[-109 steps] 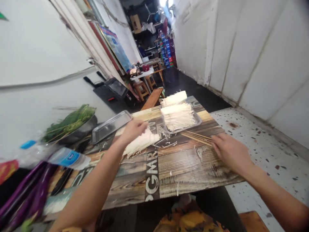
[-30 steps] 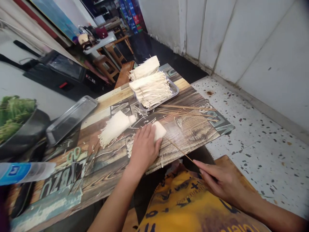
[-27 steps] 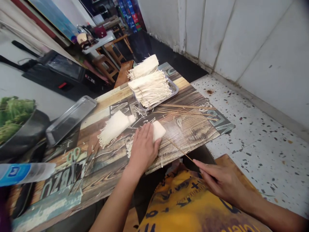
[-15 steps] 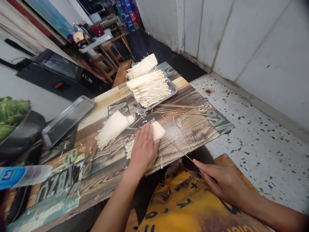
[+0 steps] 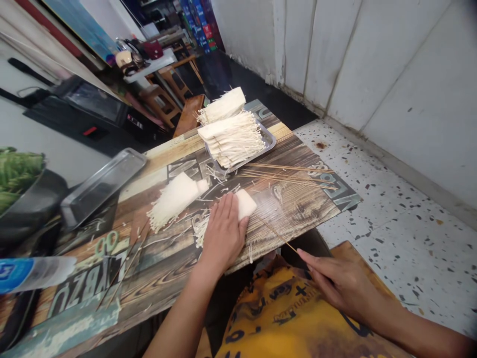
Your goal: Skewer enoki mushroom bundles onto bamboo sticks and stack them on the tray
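My left hand [image 5: 224, 229] lies flat, palm down, on a bunch of enoki mushrooms [image 5: 246, 205], fingers stretched out and the thumb along its near side. The bunch's cut white end shows past the fingers, and its middle is covered. In a pinch, my right hand [image 5: 330, 276] holds a thin bamboo skewer [image 5: 282, 239] just off the table's near edge. The skewer's far end reaches the cut end of the bunch; whether it has entered I cannot tell. Left of my left hand lies another enoki bunch [image 5: 175, 199].
A metal tray [image 5: 269, 141] holds skewered enoki [image 5: 233, 138] at the table's far end. Several loose skewers [image 5: 294, 177] lie beside it. Leftward are a clear plastic tray [image 5: 104, 186], a bowl of greens [image 5: 48, 191] and a water bottle [image 5: 37, 273].
Both hands keep almost the same place and grip. The view has shifted slightly; the skewer stays at the bunch's cut end.
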The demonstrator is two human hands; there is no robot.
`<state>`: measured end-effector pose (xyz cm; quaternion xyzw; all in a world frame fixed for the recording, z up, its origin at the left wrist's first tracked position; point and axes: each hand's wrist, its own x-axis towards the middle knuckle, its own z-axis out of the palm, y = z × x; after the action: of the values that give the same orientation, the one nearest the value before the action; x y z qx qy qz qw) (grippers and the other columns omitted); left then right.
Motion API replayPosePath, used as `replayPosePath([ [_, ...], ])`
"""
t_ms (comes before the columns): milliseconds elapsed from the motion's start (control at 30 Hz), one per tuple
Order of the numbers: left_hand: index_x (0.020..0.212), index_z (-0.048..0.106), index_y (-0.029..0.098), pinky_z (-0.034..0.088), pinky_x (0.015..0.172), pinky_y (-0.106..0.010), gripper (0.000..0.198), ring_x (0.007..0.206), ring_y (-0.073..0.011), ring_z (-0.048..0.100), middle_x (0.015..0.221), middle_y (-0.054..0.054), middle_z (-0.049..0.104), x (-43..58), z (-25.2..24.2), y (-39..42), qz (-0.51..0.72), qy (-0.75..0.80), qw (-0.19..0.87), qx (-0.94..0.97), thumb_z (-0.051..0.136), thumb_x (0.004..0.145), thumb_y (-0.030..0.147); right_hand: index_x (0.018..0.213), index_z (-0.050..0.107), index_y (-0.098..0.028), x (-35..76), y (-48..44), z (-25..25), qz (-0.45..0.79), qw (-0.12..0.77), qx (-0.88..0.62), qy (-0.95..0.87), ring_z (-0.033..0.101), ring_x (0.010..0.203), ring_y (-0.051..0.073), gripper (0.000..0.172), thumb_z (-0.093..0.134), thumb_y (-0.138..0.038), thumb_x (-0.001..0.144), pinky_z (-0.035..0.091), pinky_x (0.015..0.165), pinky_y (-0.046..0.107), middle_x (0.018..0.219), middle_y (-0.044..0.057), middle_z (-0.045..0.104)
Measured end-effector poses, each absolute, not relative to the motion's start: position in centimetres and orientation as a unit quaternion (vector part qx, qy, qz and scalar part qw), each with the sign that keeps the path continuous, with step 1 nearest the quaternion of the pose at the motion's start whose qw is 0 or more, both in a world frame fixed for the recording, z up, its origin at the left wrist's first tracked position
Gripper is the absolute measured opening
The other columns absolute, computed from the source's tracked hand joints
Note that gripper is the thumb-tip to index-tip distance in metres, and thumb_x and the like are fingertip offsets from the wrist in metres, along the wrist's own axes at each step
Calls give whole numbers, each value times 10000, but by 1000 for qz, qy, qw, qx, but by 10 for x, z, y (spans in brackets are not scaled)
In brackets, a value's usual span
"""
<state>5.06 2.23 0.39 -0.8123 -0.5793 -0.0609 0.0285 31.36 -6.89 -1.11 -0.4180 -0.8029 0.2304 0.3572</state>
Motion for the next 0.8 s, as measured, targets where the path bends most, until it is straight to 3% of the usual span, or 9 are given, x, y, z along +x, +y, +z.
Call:
replayPosePath([
  [167,1459,278,73,266,1141,-515,580,1421,-294,274,1498,-205,359,50,3,22,-75,-575,28,-814,292,974,392,1418,416,-225,312,-68,-9,226,358,-417,-804,703,693,139,531,421,-78,908,563,628,218,870,38,744],
  [433,1443,316,40,272,1142,-498,586,1415,-299,286,1503,-197,352,50,4,23,-57,-577,30,-814,281,978,394,1257,565,-128,309,-63,1,201,331,-420,-820,686,625,143,384,386,-108,918,536,563,224,777,52,735],
  [600,1432,327,-6,284,1137,-490,597,1410,-305,296,1504,-199,347,52,4,24,-31,-581,42,-812,281,983,385,1290,536,-112,306,-62,2,216,315,-425,-821,649,573,118,405,369,-103,922,483,529,213,715,27,705],
  [800,1455,311,55,129,1174,-534,546,1439,-277,232,1517,-146,335,61,19,12,-57,-560,120,-818,303,986,333,1322,493,-125,306,-66,-7,209,306,-432,-822,655,609,121,429,340,-97,922,494,549,216,776,39,710],
])
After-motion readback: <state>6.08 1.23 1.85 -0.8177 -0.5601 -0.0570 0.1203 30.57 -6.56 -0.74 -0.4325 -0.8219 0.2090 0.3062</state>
